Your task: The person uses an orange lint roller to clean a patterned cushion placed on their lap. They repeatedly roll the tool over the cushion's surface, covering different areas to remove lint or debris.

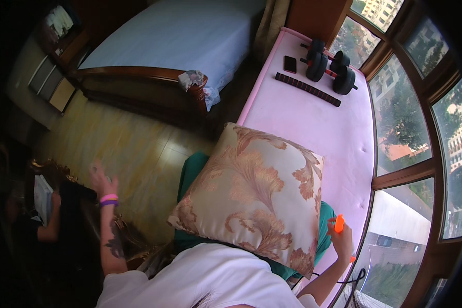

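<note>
A cream cushion (256, 192) with a brown leaf pattern lies across my lap, over green trousers (190, 174). To the left of it my left hand (103, 184) is held out above the floor, fingers apart and nothing in them. Pink and purple bands circle that wrist. On the cushion's right, by the window, my right hand (342, 238) is closed around an orange object (339, 223). Its upper end sticks out above the fingers, and a bit of orange shows below by the wrist. Most of it is hidden, so its kind is unclear.
A pink padded bench (313, 120) runs along the windows, bearing dumbbells (318, 66), a black-and-red bar (308, 90) and a dark phone (290, 64). A bed (179, 36) stands at the back left. Another forearm (50, 226) shows in the dark at far left. A cord (351, 281) hangs at lower right.
</note>
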Action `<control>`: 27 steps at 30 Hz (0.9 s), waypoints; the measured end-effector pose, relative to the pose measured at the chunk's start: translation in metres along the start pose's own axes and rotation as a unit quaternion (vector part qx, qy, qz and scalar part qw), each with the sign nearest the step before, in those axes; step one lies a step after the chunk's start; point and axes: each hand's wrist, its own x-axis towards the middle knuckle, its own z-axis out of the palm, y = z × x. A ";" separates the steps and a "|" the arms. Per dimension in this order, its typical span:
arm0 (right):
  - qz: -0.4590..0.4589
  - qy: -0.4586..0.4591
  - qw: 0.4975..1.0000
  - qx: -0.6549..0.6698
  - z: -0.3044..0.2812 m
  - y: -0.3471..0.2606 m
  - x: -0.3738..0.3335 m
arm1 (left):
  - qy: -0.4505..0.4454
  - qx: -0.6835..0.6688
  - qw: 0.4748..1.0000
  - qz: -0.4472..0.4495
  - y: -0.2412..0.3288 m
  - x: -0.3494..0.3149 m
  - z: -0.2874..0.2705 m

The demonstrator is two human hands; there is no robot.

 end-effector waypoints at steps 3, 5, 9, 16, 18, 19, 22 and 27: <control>-0.063 0.136 0.981 -0.124 -0.007 -0.027 0.025 | 0.133 -0.019 0.977 -0.167 -0.034 0.059 -0.027; -0.141 0.197 0.970 -0.013 -0.012 -0.043 0.044 | 0.293 -0.335 0.874 -0.195 -0.086 0.109 -0.043; -0.231 0.165 0.920 0.271 -0.019 -0.100 0.057 | 0.007 -0.530 0.822 0.210 0.151 0.080 -0.141; -0.159 0.020 0.797 0.583 0.074 -0.148 0.174 | -0.231 -0.465 0.424 0.742 0.376 -0.090 -0.098; -0.035 0.030 0.775 0.630 0.129 -0.137 0.194 | -0.166 -0.417 0.428 0.784 0.399 -0.145 -0.062; 0.051 0.048 0.728 0.682 0.149 -0.127 0.204 | -0.186 -0.414 0.426 0.783 0.409 -0.156 -0.061; 0.068 0.013 0.660 0.748 0.186 -0.117 0.222 | -0.222 -0.410 0.429 0.774 0.419 -0.168 -0.057; 0.098 -0.098 0.691 0.709 0.232 -0.192 0.212 | -0.299 -0.446 0.413 0.736 0.424 -0.190 -0.044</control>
